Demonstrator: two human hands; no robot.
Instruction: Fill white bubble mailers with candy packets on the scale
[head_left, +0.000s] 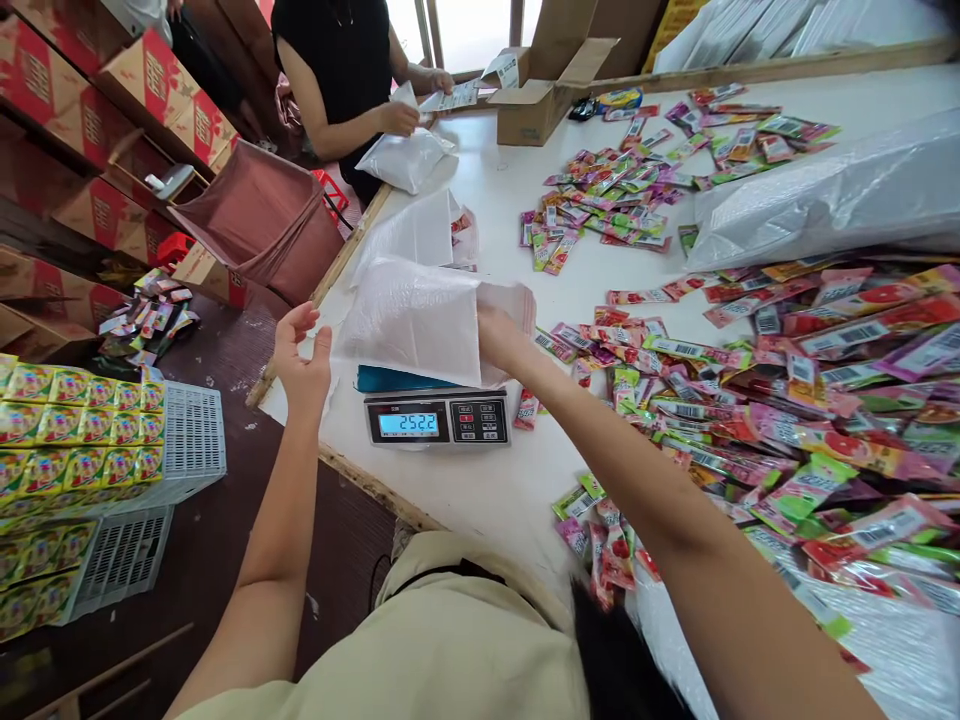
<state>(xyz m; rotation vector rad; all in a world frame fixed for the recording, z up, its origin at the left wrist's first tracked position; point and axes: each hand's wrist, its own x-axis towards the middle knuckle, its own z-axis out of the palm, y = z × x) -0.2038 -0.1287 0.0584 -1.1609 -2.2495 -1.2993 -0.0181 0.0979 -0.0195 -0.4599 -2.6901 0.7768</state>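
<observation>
A white bubble mailer (416, 315) lies on a digital scale (442, 418), its mouth facing right. The scale's blue display is lit with digits, and a teal edge of its platform shows under the bag. My right hand (499, 335) reaches into the mailer's opening; its fingers are hidden inside, so what they hold cannot be seen. To the left of the bag, my left hand (302, 350) is raised with fingers curved and apart, holding nothing. Small colourful candy sachets (637, 350) lie in a loose spread just right of the scale.
A larger heap of sachets (810, 380) covers the table's right side, with a big white bag (825, 195) on it. Beyond stand another mailer (409, 235) and an open carton (525, 115). A co-worker (337, 80) handles papers at the far left edge. Crates (191, 430) stand on the floor.
</observation>
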